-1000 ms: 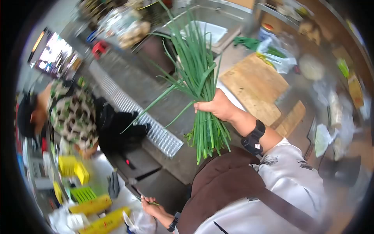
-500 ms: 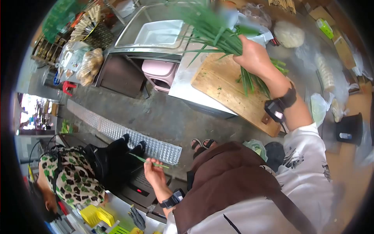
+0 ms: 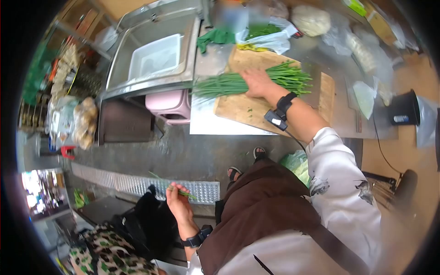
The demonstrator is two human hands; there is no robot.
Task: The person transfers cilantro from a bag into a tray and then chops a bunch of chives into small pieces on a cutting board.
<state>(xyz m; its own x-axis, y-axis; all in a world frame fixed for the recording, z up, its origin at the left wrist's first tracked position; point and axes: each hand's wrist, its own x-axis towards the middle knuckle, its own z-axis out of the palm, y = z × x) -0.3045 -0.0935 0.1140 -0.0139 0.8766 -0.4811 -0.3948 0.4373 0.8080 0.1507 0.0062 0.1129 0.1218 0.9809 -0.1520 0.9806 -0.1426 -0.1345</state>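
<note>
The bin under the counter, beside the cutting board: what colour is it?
Pale pink; the bin shows best in the head view, below the sink.

No text, label, brand or number can be read anywhere here; all surfaces are too blurred or too small

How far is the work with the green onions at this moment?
Done: the green onion bunch lies across the wooden cutting board. In hand: the right hand presses on it, and the left hand holds a single green stalk. Left: the bunch looks whole, not cut.
</note>
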